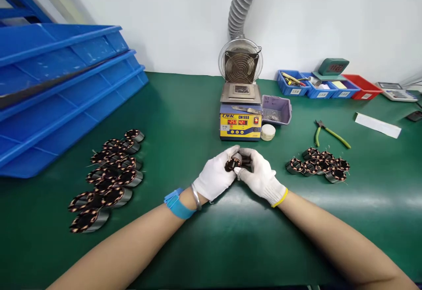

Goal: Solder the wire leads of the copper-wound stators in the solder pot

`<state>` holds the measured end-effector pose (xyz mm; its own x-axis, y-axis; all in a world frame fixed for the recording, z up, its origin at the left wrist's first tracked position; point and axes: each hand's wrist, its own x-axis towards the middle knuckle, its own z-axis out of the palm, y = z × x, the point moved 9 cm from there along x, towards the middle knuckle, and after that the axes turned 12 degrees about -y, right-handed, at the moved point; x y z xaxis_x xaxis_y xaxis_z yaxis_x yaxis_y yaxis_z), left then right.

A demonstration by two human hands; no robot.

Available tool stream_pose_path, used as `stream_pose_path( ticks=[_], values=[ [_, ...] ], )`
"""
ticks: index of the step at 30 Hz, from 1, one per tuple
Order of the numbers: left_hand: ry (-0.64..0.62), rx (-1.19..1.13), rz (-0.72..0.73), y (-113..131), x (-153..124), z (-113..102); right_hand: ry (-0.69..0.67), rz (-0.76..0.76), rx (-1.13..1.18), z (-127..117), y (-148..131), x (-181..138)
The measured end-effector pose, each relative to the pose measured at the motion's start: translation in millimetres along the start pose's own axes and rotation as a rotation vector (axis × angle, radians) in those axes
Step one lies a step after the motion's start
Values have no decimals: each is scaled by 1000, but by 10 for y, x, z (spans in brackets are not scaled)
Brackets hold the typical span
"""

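My left hand (218, 172), in a white glove, is closed around a motor stator (233, 162), a short metal ring with dark, copper-spotted windings. From the other side my right hand (260, 173), also gloved, grips the same stator, its thumb at the near rim. Both hands are just in front of a yellow-fronted solder pot (240, 123) with lit red digits. More stators (117, 197) lie in a group to the left. A smaller group of stators (321, 165) sits to the right, below a pair of green-handled cutters (332, 136).
Stacked blue crates (66, 101) fill the left side. Beside the solder pot are a purple tray (277, 110) and a round white tin (268, 132). Small blue bins (293, 88), a red bin (362, 88) and a digital clock (332, 67) line the back. A grey hose (244, 4) hangs above.
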<state>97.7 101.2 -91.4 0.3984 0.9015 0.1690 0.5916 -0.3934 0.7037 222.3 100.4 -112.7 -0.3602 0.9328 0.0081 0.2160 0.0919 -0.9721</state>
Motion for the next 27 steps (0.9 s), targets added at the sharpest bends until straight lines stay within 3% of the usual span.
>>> stream_pose_path(
  ticks=[3,6,10,13,16,19,21,27],
  values=[
    [-45,118,-121,-76,24,-5,15,9,51,20,44,-3],
    [-124,57,-227,-155,45,-30,39,-4,79,-2,41,-19],
    [-417,-267,-286,-172,8,101,45,-3,84,-37,12,-40],
    [-518,-526,-341,-152,-68,78,47,16,107,-51,26,-22],
    [-437,-720,-243,-89,-45,-136,73,43,182,-67,83,8],
    [-187,-818,-148,-157,21,-407,82,47,233,-64,110,25],
    [-60,-738,-172,-246,36,-457,82,47,220,-64,101,19],
    [-176,-367,-184,-98,40,-138,54,41,128,-64,46,3]
  ],
)
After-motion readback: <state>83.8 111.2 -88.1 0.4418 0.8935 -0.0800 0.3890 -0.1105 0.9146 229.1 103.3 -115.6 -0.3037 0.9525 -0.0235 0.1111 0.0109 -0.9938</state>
